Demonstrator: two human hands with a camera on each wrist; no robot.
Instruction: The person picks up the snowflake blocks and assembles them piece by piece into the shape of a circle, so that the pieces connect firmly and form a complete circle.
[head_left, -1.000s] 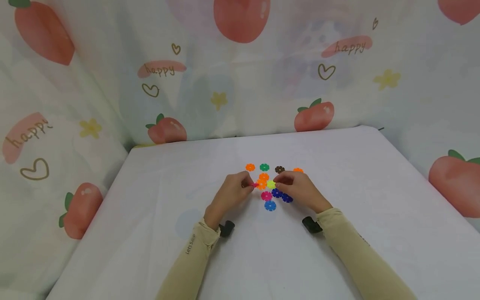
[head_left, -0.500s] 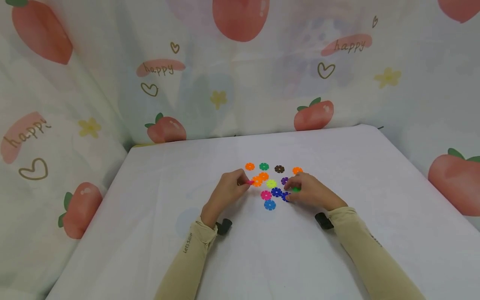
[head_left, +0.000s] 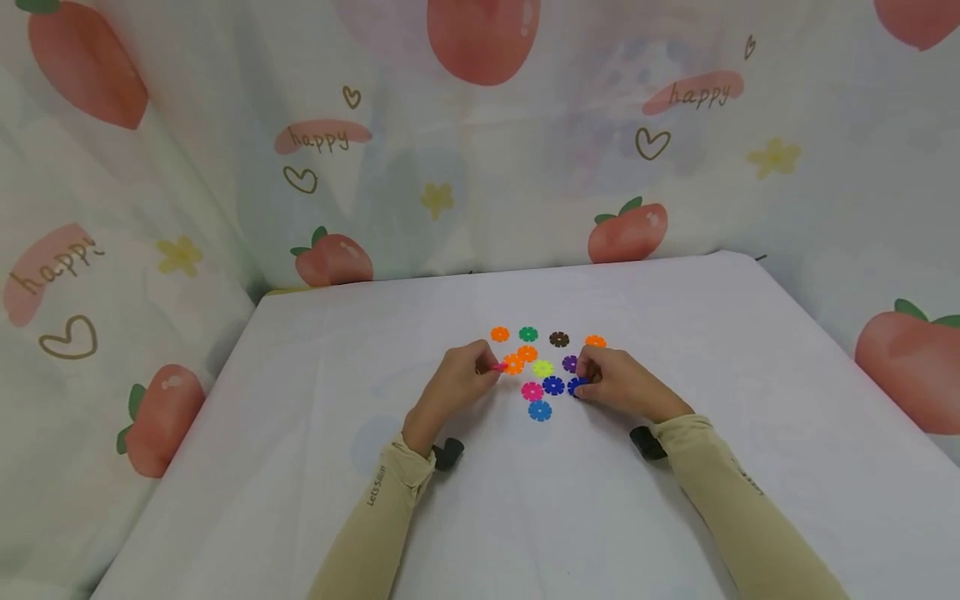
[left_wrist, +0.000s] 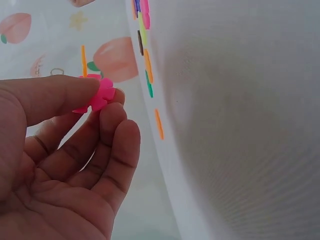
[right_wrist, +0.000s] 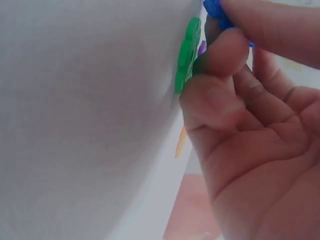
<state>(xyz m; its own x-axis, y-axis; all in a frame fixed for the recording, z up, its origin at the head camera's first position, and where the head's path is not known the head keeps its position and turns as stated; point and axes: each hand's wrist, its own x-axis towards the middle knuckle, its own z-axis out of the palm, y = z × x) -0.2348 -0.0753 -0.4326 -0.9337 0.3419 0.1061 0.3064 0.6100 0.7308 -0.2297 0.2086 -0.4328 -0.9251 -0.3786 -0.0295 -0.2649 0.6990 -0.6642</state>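
Note:
My left hand [head_left: 456,379] pinches a pink snowflake disc [left_wrist: 103,94] between thumb and fingers, above the table. An orange snowflake disc [head_left: 513,364] is slotted into it at an angle and shows edge-on in the left wrist view. Thumb and index finger of my right hand [head_left: 626,385] pinch a dark blue snowflake disc [right_wrist: 215,9]. Close beside those fingers is a green disc [right_wrist: 187,56], hidden by the hand in the head view. A purple disc [head_left: 570,363] lies just left of the right fingertips.
Several loose discs lie between the hands, including yellow [head_left: 543,368], pink [head_left: 532,392], dark blue [head_left: 553,385] and light blue [head_left: 540,411]. Farther back are orange [head_left: 500,334], green [head_left: 528,334] and brown [head_left: 558,339] ones. White cloth covers the table [head_left: 337,517]; a printed curtain [head_left: 480,167] stands behind.
The right hand has moved right, away from the joined pieces, and now pinches the dark blue disc. The left hand has shifted slightly left with the joined pink and orange discs.

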